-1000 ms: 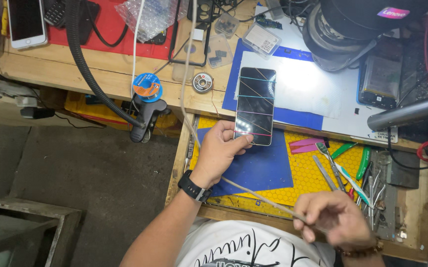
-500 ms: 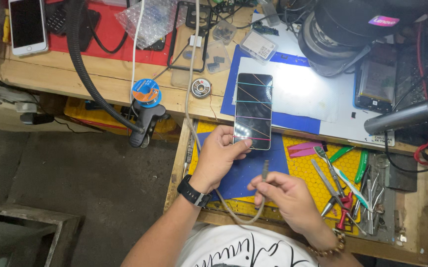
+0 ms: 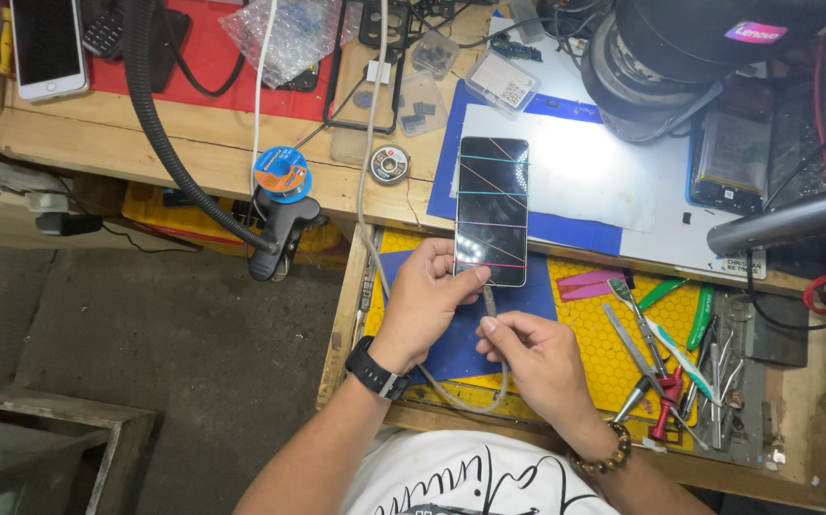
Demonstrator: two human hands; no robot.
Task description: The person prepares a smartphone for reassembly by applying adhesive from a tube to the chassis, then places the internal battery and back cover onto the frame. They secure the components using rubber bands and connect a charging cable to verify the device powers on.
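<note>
A black smartphone [image 3: 492, 210] wrapped in several coloured rubber bands lies partly on the white mat, its lower end over the pull-out drawer. My left hand [image 3: 427, 300], with a black watch on the wrist, grips the phone's lower left corner. My right hand [image 3: 534, 355] pinches the plug end of a grey cable [image 3: 489, 303] and holds it right at the phone's bottom edge. The cable loops down under my hands and back up along the drawer's left side.
Tweezers, screwdrivers and red-handled pliers [image 3: 665, 381] lie in the yellow drawer mat [image 3: 613, 358] on the right. A solder spool [image 3: 282, 174], a black clamp with hose [image 3: 275, 238], another white phone [image 3: 47, 43] and a microscope base [image 3: 661, 67] crowd the wooden bench.
My right hand has risen from the drawer's lower right edge to the phone's bottom edge, bringing the cable plug up to it. My left hand stays on the phone.
</note>
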